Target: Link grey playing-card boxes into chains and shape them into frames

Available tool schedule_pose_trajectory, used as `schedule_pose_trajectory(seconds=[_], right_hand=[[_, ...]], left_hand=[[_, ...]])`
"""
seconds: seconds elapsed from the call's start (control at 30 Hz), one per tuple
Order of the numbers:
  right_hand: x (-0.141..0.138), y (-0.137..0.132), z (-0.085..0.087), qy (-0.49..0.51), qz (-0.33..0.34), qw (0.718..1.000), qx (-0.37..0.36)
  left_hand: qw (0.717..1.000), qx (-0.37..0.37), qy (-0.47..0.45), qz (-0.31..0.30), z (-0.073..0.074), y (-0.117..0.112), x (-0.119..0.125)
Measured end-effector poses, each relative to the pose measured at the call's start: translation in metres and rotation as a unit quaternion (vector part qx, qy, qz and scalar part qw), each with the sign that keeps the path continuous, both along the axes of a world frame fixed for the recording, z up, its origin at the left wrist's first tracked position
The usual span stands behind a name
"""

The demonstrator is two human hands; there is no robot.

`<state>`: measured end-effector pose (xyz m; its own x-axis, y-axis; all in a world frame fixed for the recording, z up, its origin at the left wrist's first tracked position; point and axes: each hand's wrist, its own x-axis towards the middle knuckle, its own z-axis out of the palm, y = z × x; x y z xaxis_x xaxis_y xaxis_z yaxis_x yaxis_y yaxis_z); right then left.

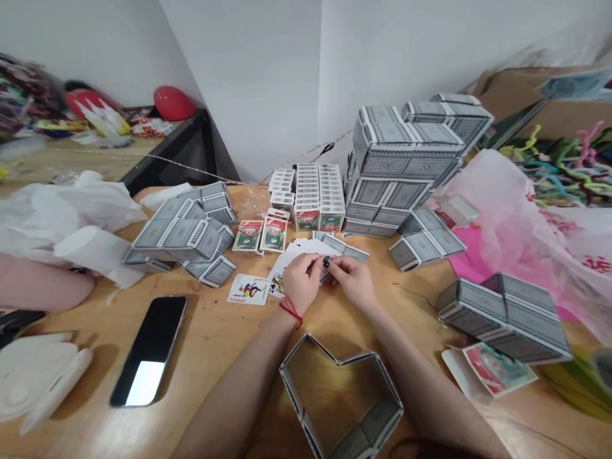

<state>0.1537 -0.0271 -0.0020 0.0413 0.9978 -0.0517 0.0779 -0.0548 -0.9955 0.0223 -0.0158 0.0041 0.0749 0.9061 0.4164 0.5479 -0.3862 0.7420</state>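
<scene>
My left hand (302,280) and my right hand (352,278) meet at the middle of the table, thumbs and fingers pinched together. A small dark spot shows at their fingertips; whatever they hold is too small or hidden to name. Under and behind them lies a fan of white playing cards (292,250), partly covered by my hands. A joker card (248,289) lies face up left of my left hand. Between my forearms stands a heart-shaped frame (391,384) built from grey-backed playing cards, open in the middle.
Stacked grey card boxes (408,150) rise at the back right. Packed card decks (306,197) stand beside them. More folded card shapes (176,233) sit left, others (507,315) right. A phone (150,350) lies front left. A torn card box (492,370) and plastic bags (507,197) are at right.
</scene>
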Motion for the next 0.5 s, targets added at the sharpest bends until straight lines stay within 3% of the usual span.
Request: schedule_pose_trajectory(seconds=[0.2,0.5], right_hand=[[-0.0035,-0.0024,0.0063,0.041,0.025,0.998,-0.038],[-0.0088,-0.004,0.006,0.129,0.068,0.985,-0.09]], left_hand=[[0.999,0.031,-0.01,-0.01,0.0001,0.0025,0.0007],[1.0,0.012,-0.002,-0.001,-0.0021,0.0037,0.0013]])
